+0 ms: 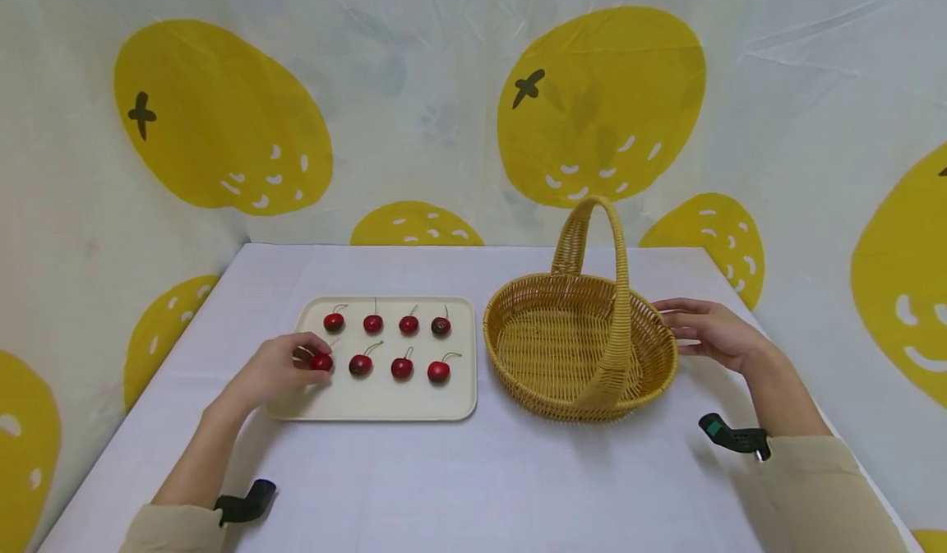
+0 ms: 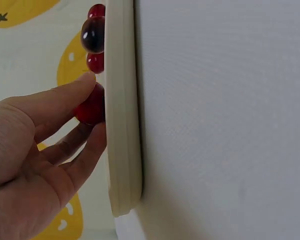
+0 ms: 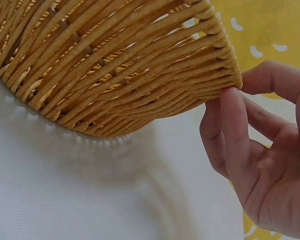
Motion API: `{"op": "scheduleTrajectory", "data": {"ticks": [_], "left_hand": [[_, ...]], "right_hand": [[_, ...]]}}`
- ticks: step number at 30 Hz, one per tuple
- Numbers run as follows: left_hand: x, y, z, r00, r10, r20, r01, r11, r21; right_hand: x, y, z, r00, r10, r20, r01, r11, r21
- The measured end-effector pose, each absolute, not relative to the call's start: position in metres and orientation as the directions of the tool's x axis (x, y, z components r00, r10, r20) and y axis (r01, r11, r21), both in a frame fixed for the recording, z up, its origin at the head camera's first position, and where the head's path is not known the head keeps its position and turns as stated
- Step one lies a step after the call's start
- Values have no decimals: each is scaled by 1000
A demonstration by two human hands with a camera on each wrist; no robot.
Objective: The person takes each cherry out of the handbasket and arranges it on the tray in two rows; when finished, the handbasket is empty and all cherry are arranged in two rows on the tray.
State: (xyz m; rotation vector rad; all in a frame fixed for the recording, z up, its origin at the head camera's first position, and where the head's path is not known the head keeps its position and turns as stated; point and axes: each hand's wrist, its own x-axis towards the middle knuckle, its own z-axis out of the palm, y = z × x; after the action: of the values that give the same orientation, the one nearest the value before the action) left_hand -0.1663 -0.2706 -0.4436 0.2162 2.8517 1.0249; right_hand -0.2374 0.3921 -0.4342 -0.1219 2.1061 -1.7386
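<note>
My left hand (image 1: 284, 368) pinches a red cherry (image 2: 91, 106) between thumb and fingers at the left end of a cream tray (image 1: 370, 407). Whether this cherry touches the tray's surface is hidden by the rim. Other stemmed cherries lie on the tray in two rows, among them a dark red one (image 1: 360, 365) just right of my hand. A woven basket (image 1: 510, 382) with an arched handle (image 1: 620, 290) stands right of the tray. At its right rim, my right hand (image 1: 713, 335) holds the edge with thumb and fingertips, best seen in the right wrist view.
A white cloth (image 1: 414, 487) covers the table under the tray and basket. Fruit-patterned curtains (image 1: 436, 85) hang behind and at both sides. A narrow gap separates tray and basket. The basket's tall handle rises above its bowl.
</note>
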Motion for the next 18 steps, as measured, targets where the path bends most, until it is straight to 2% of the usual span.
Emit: {"op": "scheduleTrajectory", "data": {"ticks": [18], "left_hand": [[-166,-271,-446,-986,156,-50,91,773,628]], "right_hand": [[-236,389,-435,-916,-302,-262,194,236,-952]]}}
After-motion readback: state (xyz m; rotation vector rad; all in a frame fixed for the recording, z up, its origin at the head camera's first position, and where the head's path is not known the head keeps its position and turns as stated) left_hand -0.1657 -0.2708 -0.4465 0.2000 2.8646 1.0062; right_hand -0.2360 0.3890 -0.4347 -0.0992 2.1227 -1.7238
